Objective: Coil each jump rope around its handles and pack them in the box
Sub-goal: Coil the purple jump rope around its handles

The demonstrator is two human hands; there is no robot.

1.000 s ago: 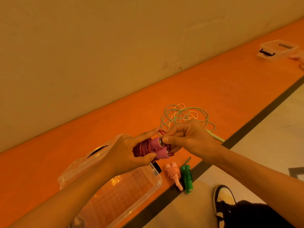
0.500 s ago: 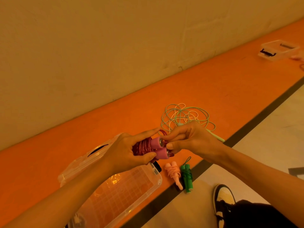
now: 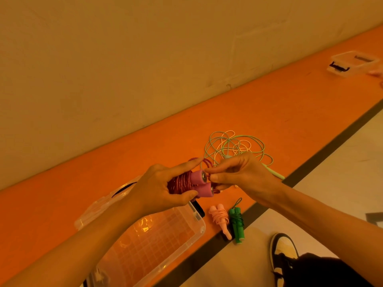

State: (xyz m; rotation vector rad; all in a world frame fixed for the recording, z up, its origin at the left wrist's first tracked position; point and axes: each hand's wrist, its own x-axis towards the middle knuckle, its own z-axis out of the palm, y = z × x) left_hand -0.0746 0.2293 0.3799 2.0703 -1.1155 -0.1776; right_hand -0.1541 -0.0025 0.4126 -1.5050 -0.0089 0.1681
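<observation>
My left hand (image 3: pixel 161 188) grips a magenta jump rope (image 3: pixel 198 183), its two foam handles side by side with red cord wound around them. My right hand (image 3: pixel 240 175) pinches the cord's end loop at the handles' metal caps. Below my hands sits a clear plastic box (image 3: pixel 157 241), open, with nothing visible inside. To its right lie a coiled pale pink rope (image 3: pixel 220 219) and a coiled green rope (image 3: pixel 237 223). A loose tangle of light green and pale cord (image 3: pixel 234 145) lies on the orange floor behind my right hand.
A second clear box (image 3: pixel 350 63) with a black latch sits far right on the orange strip, beside another person's hand at the frame edge. A beige wall (image 3: pixel 145 59) rises behind. My black-and-white shoe (image 3: pixel 284 249) rests on the pale floor past a dark border line.
My right hand's fingers have shifted slightly at the handle caps, working the red cord's end. The left hand's grip and the objects on the floor stay as they were.
</observation>
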